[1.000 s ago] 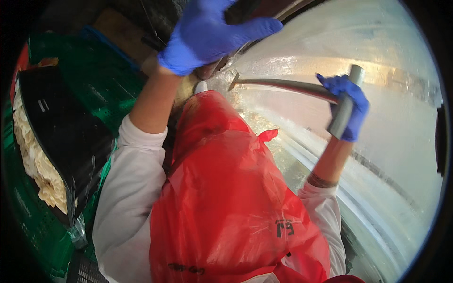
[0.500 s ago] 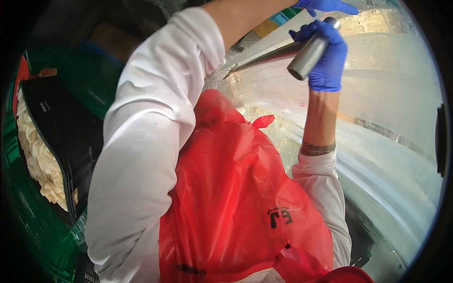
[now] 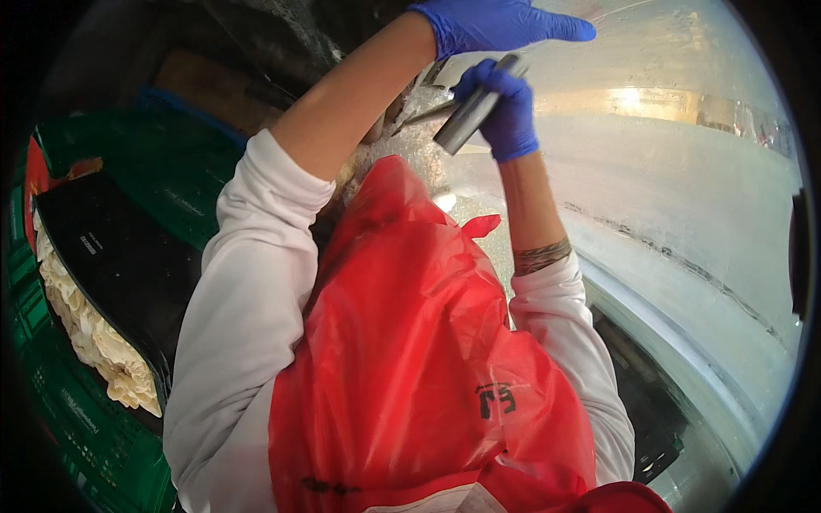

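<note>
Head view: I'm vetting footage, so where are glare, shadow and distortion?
Head view: yellowish glare streaks the pale surface; the tool in the right hand catches some sheen; the upper left is deeply shadowed; fisheye distortion bows the surface's lower edge.

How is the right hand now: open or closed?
Closed: the blue-gloved right hand is curled around a gray tubular metal handle.

Left hand [image 3: 492, 27]: thin rubbery glove, smooth, slightly sheeny.
Right hand [image 3: 510, 124]: same rubbery glove, by the look of it.
Grey bar [image 3: 467, 120]: metal, smooth, dully shining.
Apron [image 3: 419, 333]: thin plastic, glossy, crinkled all over.
Sleeves [image 3: 256, 248]: soft matt cloth, rumpled.
Green crate [image 3: 162, 145]: hard plastic, semi-gloss.
Black container [image 3: 115, 244]: smooth plastic, faintly sheeny.
Pale surface [image 3: 676, 205]: smooth, glossy; metal or plastic, I can't tell from here.
</note>
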A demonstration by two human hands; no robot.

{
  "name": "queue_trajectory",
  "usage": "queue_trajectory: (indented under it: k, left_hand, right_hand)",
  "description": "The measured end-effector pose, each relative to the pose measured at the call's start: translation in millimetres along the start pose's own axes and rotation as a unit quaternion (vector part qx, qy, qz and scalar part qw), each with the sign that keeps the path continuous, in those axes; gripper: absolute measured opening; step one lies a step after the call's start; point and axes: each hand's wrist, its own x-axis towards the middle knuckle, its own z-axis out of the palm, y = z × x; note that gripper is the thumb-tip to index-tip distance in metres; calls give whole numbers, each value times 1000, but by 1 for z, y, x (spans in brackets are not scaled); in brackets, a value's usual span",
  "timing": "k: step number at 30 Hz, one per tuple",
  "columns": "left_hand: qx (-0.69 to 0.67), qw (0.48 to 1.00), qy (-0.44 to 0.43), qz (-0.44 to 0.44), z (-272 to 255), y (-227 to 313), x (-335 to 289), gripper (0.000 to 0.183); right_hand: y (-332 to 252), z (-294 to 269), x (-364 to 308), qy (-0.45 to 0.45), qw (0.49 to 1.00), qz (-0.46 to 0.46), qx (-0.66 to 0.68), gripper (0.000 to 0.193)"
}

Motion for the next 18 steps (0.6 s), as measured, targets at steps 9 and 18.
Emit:
queue_trajectory:
  k: [9,18]
  left_hand:
    - [8,987,-110,119,-49,6,-30,67]
    - [111,990,-20,-82,20,-57,-82,60]
  right_hand:
    - [-62,7,13,-37,998,8,-44,22]
    - [-40,5,14,-4,999,-4,-52,24]
